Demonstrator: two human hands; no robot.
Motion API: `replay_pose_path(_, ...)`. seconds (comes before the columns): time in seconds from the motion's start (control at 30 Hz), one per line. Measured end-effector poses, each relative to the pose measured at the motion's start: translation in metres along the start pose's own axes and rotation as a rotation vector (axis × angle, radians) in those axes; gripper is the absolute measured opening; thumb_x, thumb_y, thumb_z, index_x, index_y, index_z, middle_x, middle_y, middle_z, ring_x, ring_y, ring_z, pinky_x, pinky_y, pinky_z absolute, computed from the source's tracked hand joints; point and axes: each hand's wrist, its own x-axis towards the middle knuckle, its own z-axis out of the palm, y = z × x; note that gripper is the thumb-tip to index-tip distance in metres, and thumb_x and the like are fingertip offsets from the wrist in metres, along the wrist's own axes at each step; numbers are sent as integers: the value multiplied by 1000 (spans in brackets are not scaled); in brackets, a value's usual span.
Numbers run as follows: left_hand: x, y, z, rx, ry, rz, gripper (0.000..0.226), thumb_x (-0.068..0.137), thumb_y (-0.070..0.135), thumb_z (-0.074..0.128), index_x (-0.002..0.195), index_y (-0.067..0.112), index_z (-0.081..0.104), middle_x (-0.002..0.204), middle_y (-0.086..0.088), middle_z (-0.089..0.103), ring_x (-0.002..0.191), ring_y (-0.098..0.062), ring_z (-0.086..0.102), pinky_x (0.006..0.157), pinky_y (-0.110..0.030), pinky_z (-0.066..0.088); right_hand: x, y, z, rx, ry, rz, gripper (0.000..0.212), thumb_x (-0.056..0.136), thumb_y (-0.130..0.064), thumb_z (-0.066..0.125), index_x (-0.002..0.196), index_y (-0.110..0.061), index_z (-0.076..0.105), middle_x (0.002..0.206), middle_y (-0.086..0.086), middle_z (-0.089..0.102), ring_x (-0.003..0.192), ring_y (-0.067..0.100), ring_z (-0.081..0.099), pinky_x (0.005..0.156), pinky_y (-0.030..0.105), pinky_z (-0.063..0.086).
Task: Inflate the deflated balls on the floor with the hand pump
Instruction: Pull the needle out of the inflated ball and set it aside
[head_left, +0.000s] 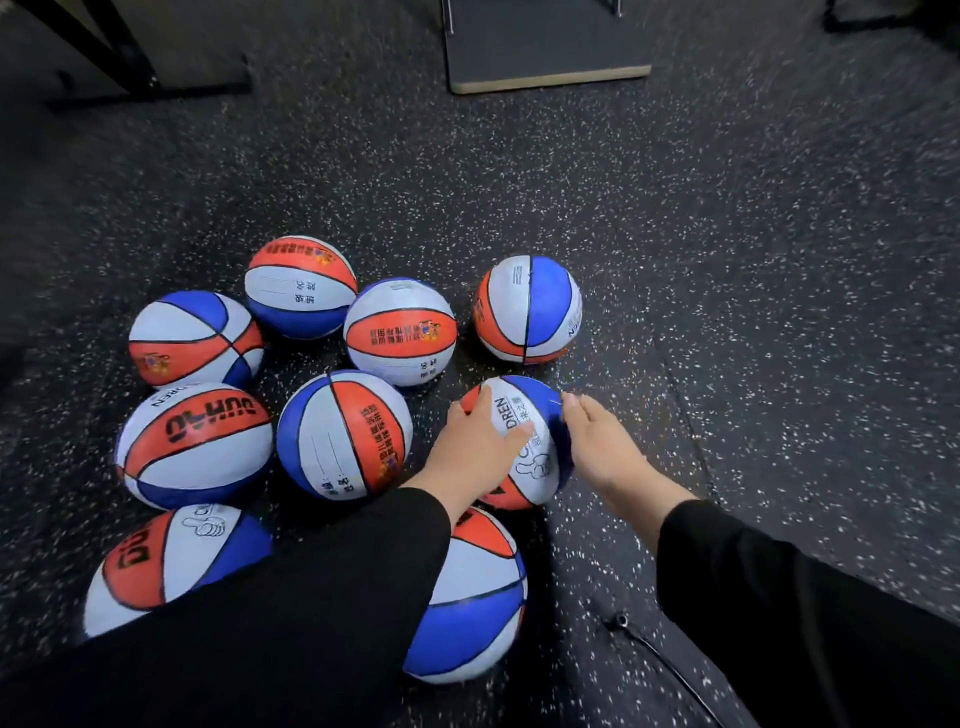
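Observation:
Several red, white and blue balls lie grouped on the dark speckled floor. My left hand is draped over the left side of one ball, fingers and thumb curved round it. My right hand is at that ball's upper right edge. Its fingertips are pinched together on what looks like a thin needle against the blue panel. Another ball lies just below, partly under my left sleeve. No pump body is in view.
A thin black cord with a small round end runs across the floor toward the lower right. A flat platform with a pale edge stands at the back. A dark frame is at the upper left. Bare floor stretches to the right.

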Motion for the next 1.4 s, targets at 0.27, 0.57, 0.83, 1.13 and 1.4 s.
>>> replay_pose_path(0.27, -28, 26, 2, 279, 278, 374, 61, 104, 39, 58, 160, 26, 37, 156, -4, 43, 142, -28, 40, 113, -44, 36, -2, -1, -20, -153, -31, -103, 36, 106, -36, 44, 89, -7, 57, 81, 1, 61, 75, 21, 52, 65, 34, 36)
replay_pose_path(0.57, -86, 60, 19, 166, 115, 517, 37, 109, 27, 51, 143, 16, 61, 123, -7, 70, 120, -26, 59, 98, -38, 45, -65, -8, -88, -118, -264, -97, 39, 101, -31, 60, 72, -5, 61, 60, 1, 58, 57, 18, 49, 54, 26, 39)
replay_pose_path(0.83, -130, 55, 46, 269, 158, 377, 30, 110, 24, 49, 96, 8, 70, 90, -5, 67, 89, -28, 61, 75, -36, 43, -96, 21, -87, 87, -402, 5, 41, 105, -31, 53, 75, -7, 69, 72, 8, 67, 65, 20, 58, 68, 34, 52)
replay_pose_path(1.13, -144, 11, 96, -156, 89, 41, 25, 102, 16, 50, 85, 6, 65, 81, -9, 70, 73, -31, 60, 74, -49, 53, -74, 129, -75, -508, -421, 189, 37, 107, -35, 45, 81, -16, 62, 79, 1, 67, 70, 15, 62, 65, 26, 51)
replay_pose_path(1.4, -139, -5, 131, -171, 2, -60, 24, 103, 20, 52, 84, 17, 66, 79, 1, 72, 78, -25, 69, 74, -45, 58, -99, 188, -38, 48, -556, 638, 40, 109, -43, 37, 110, -7, 55, 91, 16, 78, 72, 28, 73, 61, 32, 54)
